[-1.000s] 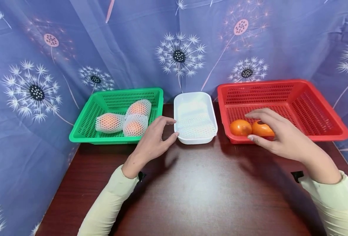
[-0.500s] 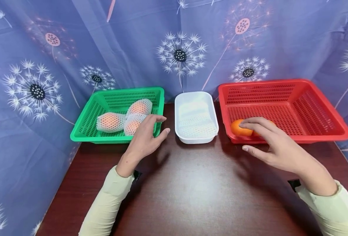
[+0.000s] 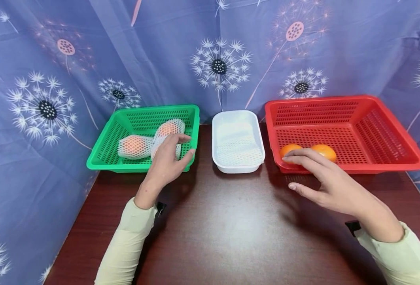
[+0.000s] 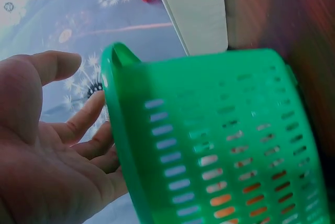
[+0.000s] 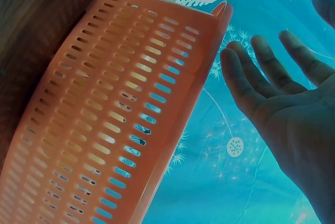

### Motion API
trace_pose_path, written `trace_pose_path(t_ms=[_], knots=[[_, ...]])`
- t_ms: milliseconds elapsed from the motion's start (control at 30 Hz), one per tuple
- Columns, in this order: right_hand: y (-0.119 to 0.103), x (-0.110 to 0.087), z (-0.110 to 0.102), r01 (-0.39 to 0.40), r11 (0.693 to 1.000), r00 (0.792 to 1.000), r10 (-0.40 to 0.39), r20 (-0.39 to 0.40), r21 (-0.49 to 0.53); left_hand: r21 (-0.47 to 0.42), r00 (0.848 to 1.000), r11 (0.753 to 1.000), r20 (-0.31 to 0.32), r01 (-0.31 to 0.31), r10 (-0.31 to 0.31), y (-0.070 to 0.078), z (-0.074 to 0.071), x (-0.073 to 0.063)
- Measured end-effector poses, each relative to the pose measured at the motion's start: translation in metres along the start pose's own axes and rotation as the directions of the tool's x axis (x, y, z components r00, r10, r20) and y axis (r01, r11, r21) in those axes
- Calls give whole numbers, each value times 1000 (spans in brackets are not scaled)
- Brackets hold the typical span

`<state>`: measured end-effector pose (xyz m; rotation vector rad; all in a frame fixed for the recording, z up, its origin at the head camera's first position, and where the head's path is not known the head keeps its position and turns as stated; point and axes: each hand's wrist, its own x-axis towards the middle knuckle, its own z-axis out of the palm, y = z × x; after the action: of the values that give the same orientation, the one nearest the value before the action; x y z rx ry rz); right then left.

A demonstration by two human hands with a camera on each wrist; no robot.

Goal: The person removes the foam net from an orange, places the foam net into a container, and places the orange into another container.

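My left hand (image 3: 165, 162) hovers at the front right of the green basket (image 3: 101, 158), its fingers loosely bent and holding nothing. Inside that basket lie three round orange-pink fruits in white foam nets, one at the left (image 3: 133, 146) and one at the back (image 3: 171, 127); the third is partly hidden by my hand. Over the front rim of the red basket (image 3: 370, 134) is my right hand (image 3: 327, 182), thumb and fingers apart, with nothing in its grasp. Two oranges rest in the red basket: the right one (image 3: 324, 151) and the left one (image 3: 289, 149), which my fingers partly cover.
Between the two baskets stands a white plastic tray (image 3: 237, 122) with a white foam net (image 3: 240, 152) lying in its front part. A dark reddish-brown table (image 3: 231, 237) carries everything. Behind it hangs a blue curtain (image 3: 167, 59) with dandelion prints.
My left hand has drawn left, away from the white tray to the green basket. My right hand has moved back toward me, off the oranges, uncovering the right one.
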<state>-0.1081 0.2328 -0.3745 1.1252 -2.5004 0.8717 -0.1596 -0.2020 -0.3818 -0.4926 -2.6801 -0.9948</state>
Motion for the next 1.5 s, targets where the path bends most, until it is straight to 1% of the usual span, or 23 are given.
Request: trace_pose_path(t_ms=[67,167,267,333,400,600,733,800,867,1000,1167,1267,1400,1500], knots=[[-1,0,1,1,1000,1000,-1,6,17,2,1000,1000,-3,12,-12,-3,-3,1],[-2,-1,2,24,999,1000,-24,3,33,6,999,999,-9,42,-42,-9,-7,3],[-2,-2,2,20,999,1000,-20,11,31,7,996,997,-14,83,-83,-16,-11,4],[-3,-4,1,-3,1000,1000,2,27,28,12,994,994,-20,112,-111,-20,-13,5],[-3,-5,1,-13,1000,999,12,35,25,32,991,990,-25,135,-135,-23,-15,6],[-7,-5,-1,32,999,999,-32,1,30,104,981,976,-32,191,-189,-32,-19,8],[-10,-6,-1,35,999,999,-35,-1,35,129,967,958,-29,256,-254,-36,-21,8],[-12,-7,-1,28,999,1000,-28,8,33,158,960,947,-28,281,-280,-39,-22,8],[-13,-8,-2,10,1000,1000,-11,22,28,201,953,933,-26,299,-300,-41,-22,9],[-16,-10,-3,2,1000,1000,-3,25,23,270,937,900,-25,341,-348,-44,-22,11],[-18,-9,-2,27,999,1000,-27,12,24,292,917,875,-19,387,-399,-45,-24,12],[-17,-7,0,38,999,999,-38,6,28,306,900,855,-10,418,-436,-44,-26,12],[-16,-5,1,41,998,999,-41,3,38,339,872,822,8,458,-489,-42,-28,15],[-16,-4,2,53,997,999,-52,-9,47,350,855,806,28,477,-518,-40,-30,16]])
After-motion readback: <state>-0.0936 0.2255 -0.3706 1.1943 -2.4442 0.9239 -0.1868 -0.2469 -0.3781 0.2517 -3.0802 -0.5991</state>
